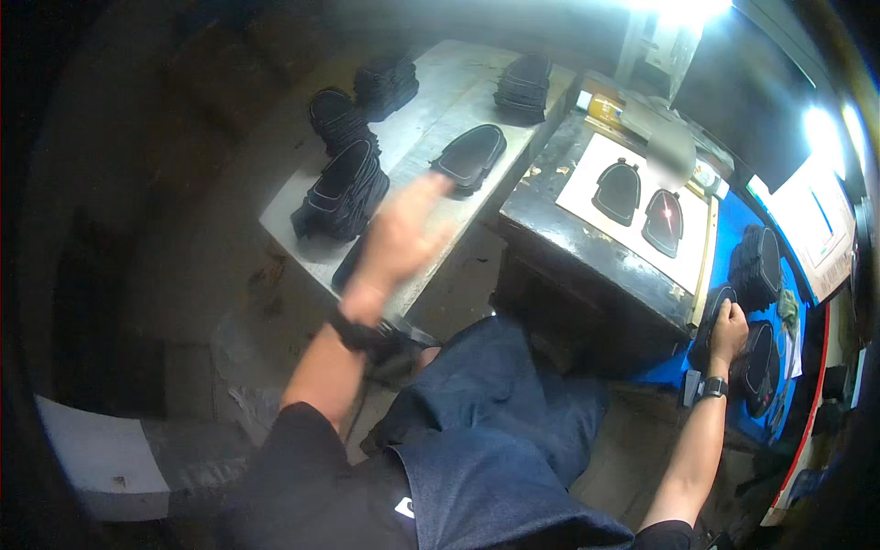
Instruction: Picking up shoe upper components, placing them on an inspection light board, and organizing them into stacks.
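My left hand (408,234) is blurred by motion over the pale table, its fingers stretched out and apart. Its fingertips overlap the near edge of a low pile of black stitched pieces (470,154), shaped like shoe uppers; whether they touch it I cannot tell. At the far right my right hand (730,332) is closed on the edge of a black stitched piece (711,321) over the blue surface. Two flat black pieces, one on the left (617,192) and one on the right (663,223), lie on a white board. A red light spot shines on the right one.
More black stacks stand on the pale table (431,92), such as one at its left edge (344,192) and one at the back (522,89). Between the tables is a gap. The white board (577,192) lies on a dark bench (587,257). Further stacks (757,266) stand right.
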Demonstrator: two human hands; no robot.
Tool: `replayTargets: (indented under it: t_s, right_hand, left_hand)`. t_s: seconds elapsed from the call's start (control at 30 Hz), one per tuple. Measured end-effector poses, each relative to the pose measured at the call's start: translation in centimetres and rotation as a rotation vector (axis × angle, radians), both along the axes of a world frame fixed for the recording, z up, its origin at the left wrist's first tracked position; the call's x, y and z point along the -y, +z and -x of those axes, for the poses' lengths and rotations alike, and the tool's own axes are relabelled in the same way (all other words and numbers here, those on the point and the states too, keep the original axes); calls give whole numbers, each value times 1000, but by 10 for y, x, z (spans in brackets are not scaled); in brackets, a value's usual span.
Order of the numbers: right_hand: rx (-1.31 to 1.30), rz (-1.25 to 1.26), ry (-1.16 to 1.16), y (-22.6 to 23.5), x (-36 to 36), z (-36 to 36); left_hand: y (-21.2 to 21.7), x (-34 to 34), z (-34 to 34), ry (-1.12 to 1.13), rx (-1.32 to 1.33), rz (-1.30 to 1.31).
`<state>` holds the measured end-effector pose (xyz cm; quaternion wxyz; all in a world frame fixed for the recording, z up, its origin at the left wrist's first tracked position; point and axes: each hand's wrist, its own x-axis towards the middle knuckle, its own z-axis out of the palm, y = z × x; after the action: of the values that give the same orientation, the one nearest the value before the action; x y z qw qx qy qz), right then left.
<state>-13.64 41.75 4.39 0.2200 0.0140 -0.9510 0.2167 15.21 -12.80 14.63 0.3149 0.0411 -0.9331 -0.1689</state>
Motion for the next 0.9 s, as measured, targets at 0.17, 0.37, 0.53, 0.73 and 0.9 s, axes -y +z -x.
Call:
replayTargets:
  t_s: [0.17,0.37,0.53,0.73,0.9]
  right_hand:
    - [39,12,-25,2,2,-1]
    - [16,4,-7,4,2,-4]
    - [-6,-12,-7,1,0,-1]
    - [16,4,-15,2,2,-4]
    - [-17,8,-2,3,3,-4]
  left_hand:
    - [23,118,-21,614,302,85]
    - [4,168,4,649,618,53]
    - [-6,187,0,622,650,42]
    - [-19,208,2,519,591,-68]
    - [-8,197,-6,526,661,41]
